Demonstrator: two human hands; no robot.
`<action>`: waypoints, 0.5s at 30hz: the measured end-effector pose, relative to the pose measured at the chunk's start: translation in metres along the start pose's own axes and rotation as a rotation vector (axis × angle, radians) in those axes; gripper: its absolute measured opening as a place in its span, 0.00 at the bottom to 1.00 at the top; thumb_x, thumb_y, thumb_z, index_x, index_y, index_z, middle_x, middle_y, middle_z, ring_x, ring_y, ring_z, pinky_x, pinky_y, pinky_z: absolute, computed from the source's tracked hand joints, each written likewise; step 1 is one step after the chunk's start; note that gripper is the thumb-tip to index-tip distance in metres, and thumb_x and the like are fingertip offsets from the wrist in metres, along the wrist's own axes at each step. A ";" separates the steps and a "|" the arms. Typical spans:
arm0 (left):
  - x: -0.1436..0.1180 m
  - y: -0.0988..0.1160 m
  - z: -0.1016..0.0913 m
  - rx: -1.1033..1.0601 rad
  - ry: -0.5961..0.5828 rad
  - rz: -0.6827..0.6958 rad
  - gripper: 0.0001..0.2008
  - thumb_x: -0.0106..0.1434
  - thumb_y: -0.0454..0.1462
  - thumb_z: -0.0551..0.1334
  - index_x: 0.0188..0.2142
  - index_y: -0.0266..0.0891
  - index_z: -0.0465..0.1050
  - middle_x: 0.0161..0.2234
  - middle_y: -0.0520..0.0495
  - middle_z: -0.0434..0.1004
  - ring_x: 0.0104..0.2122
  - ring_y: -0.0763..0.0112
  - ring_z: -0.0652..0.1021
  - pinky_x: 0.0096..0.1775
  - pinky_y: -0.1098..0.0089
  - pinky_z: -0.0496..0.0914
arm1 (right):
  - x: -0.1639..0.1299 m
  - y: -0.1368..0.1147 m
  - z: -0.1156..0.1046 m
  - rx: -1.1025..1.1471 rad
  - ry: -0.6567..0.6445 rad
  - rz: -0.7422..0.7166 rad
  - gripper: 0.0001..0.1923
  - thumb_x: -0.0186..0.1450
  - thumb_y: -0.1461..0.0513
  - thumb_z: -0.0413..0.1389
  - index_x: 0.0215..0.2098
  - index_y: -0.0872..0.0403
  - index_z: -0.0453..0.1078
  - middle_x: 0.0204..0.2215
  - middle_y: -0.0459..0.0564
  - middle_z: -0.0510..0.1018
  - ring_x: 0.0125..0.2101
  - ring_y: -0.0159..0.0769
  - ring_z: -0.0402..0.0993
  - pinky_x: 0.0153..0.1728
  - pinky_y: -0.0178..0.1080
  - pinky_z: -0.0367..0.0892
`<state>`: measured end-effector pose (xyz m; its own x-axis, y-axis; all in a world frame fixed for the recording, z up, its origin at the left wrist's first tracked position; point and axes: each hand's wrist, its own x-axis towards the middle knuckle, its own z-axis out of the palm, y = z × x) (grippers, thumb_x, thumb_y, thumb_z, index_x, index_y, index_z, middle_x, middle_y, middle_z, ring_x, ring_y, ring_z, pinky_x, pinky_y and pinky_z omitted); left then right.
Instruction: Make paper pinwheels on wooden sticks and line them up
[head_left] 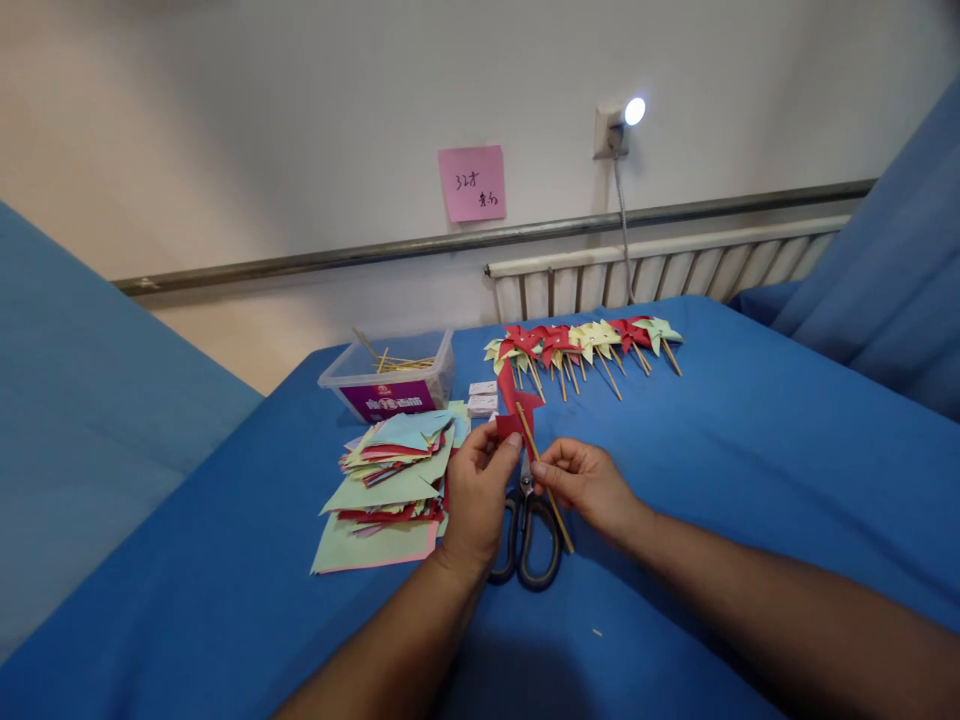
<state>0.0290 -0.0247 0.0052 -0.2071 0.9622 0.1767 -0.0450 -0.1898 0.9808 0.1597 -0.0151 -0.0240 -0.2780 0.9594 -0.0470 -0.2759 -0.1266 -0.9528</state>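
My left hand [484,485] pinches a red paper pinwheel [511,395] between thumb and fingers. My right hand [581,480] is closed on a thin wooden stick [551,498], whose upper end lies against the back of the pinwheel. Whether stick and pinwheel are joined I cannot tell. Beneath both hands, black-handled scissors [541,565] lie on the blue cloth, with their blades partly hidden. Left of my left hand are piled sheets and cut pieces of coloured paper [394,490].
Behind the paper stands a clear plastic box [442,370] of sticks, with small white boxes [482,405] beside it. Several finished pinwheels [596,340] lie along the back of the blue-covered table [720,450]. A pipe rail [390,250] and radiator [675,265] line the wall.
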 end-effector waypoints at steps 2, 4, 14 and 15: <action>0.000 -0.001 -0.002 -0.016 0.002 -0.002 0.11 0.58 0.42 0.64 0.37 0.38 0.76 0.32 0.49 0.78 0.33 0.70 0.75 0.36 0.71 0.68 | 0.000 -0.002 0.000 0.003 0.009 0.003 0.23 0.47 0.46 0.67 0.23 0.55 0.66 0.17 0.44 0.75 0.14 0.23 0.58 0.17 0.31 0.50; 0.001 -0.003 -0.002 -0.046 0.007 -0.014 0.13 0.59 0.43 0.63 0.39 0.38 0.76 0.37 0.46 0.79 0.36 0.67 0.76 0.37 0.69 0.69 | 0.001 -0.003 -0.001 -0.001 0.014 0.004 0.23 0.47 0.46 0.67 0.23 0.55 0.66 0.17 0.44 0.75 0.14 0.23 0.58 0.16 0.31 0.50; 0.011 -0.004 -0.001 -0.120 0.210 0.012 0.19 0.52 0.41 0.69 0.44 0.37 0.74 0.41 0.45 0.78 0.40 0.68 0.76 0.44 0.68 0.68 | -0.001 -0.001 -0.004 0.003 -0.092 -0.029 0.21 0.53 0.47 0.64 0.26 0.55 0.67 0.19 0.44 0.76 0.14 0.23 0.58 0.16 0.30 0.50; 0.011 -0.003 -0.001 -0.150 0.180 -0.009 0.19 0.52 0.41 0.69 0.43 0.37 0.74 0.39 0.45 0.78 0.39 0.68 0.76 0.43 0.68 0.68 | -0.001 0.000 -0.004 0.008 -0.113 -0.029 0.21 0.54 0.47 0.64 0.26 0.55 0.68 0.19 0.44 0.76 0.14 0.23 0.58 0.16 0.30 0.50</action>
<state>0.0260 -0.0135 0.0036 -0.3767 0.9162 0.1367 -0.1902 -0.2210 0.9566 0.1639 -0.0147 -0.0249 -0.3714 0.9284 0.0153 -0.2929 -0.1015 -0.9507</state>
